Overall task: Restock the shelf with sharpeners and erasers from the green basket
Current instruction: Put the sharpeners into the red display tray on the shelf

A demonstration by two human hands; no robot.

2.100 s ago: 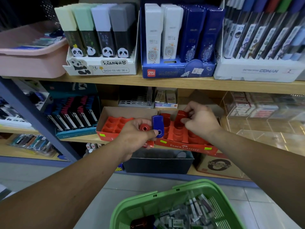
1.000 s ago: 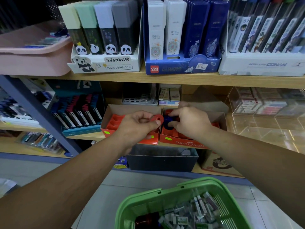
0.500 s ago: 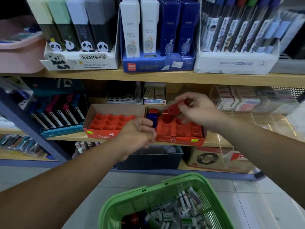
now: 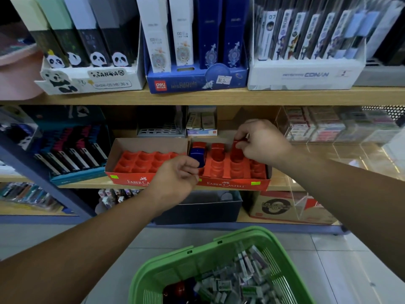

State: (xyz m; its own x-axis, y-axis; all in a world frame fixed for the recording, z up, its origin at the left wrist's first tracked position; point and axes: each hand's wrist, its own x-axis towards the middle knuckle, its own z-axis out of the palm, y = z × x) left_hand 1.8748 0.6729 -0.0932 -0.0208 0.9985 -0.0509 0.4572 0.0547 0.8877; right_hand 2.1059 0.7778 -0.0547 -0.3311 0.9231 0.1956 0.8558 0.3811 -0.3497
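Note:
Two red Faber-Castell display boxes stand side by side on the middle shelf. The left box [image 4: 140, 160] has only bare slots. In the right box [image 4: 232, 184], my right hand [image 4: 263, 143] pinches a red sharpener [image 4: 236, 150] standing in a back slot. A second red sharpener [image 4: 217, 148] stands just left of it, and a third [image 4: 198, 144] is in the back left corner. My left hand [image 4: 175, 181] curls its fingertips around a blue sharpener [image 4: 197, 153] in the box's left column. The green basket [image 4: 197, 251] sits low in front, holding several wrapped erasers [image 4: 241, 279] and a red sharpener [image 4: 178, 289].
The upper shelf [image 4: 219, 96] carries a panda lead box [image 4: 92, 77], a blue Deli box [image 4: 197, 80] and a white Conan box [image 4: 304, 75]. Clear acrylic bins [image 4: 328, 128] stand to the right, a pen display [image 4: 72, 150] to the left, and a dark bin [image 4: 201, 207] below.
My view came closer to the shelf. My right hand lowered its red sharpener into a back slot of the right box. My left hand keeps the blue sharpener at the box's left column.

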